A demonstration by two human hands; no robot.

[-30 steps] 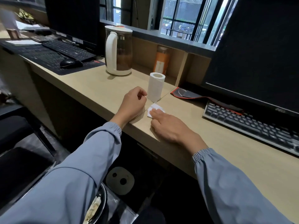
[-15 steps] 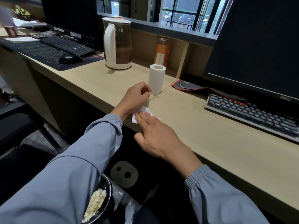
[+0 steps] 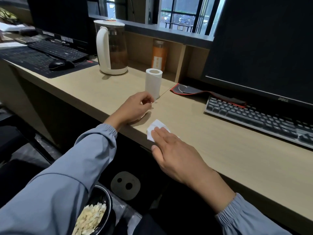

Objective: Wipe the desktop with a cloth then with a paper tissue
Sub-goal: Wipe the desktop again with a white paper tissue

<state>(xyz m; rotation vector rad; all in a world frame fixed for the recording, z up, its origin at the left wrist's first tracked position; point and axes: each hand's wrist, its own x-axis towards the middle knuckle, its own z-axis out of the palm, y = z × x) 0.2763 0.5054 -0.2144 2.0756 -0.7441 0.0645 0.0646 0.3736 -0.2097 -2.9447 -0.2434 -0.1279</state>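
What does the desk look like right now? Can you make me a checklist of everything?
Surface: tan desktop, bare between the hands and keyboard.
Job's things: folded paper tissue flat near the front edge; tissue roll upright behind it; no cloth seen.
Clutter: kettle, orange bottle, keyboard, mouse, monitor.
Hands: right hand flat, fingers pressing the tissue; left hand loosely curled on the desk, holding nothing visible.
Cables: nothing seen.
Surroundings: window behind; bin with scraps below.
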